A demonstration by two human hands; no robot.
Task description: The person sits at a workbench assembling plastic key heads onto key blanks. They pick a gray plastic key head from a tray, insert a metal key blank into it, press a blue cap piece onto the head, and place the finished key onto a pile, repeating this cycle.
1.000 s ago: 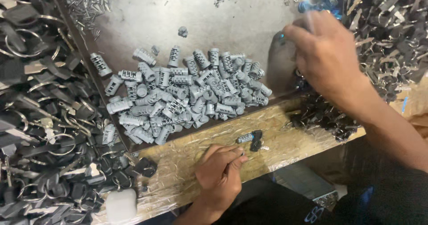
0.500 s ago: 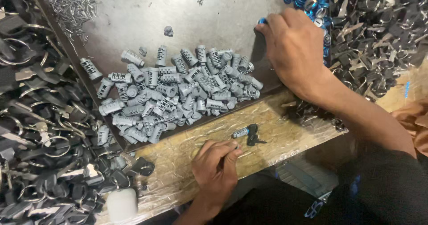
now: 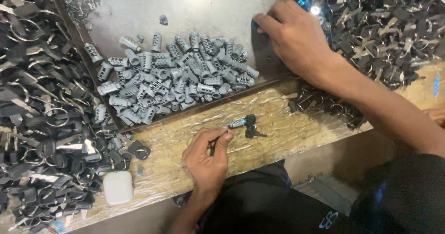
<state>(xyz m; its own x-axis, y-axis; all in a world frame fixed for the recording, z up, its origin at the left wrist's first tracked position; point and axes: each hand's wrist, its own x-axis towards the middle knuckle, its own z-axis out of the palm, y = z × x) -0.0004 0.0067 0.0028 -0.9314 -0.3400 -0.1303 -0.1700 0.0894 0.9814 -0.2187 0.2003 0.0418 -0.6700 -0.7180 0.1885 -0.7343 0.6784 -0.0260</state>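
Single head-worn camera, looking steeply down from above the bench (image 3: 296, 136), close over both hands, left hand (image 3: 207, 157) near the bottom edge, right hand (image 3: 296, 39) reaching toward the top, no second view

— What sort of place is this?

— A small workshop for putting locks together. See the metal tray (image 3: 139, 11) with its heap of grey lock cylinders (image 3: 176, 76).

— And around it?

— Black-headed keys on rings (image 3: 41, 136) in big piles, another key pile (image 3: 384, 25) opposite, all on a rough wooden bench wrapped in clear plastic (image 3: 287, 118).
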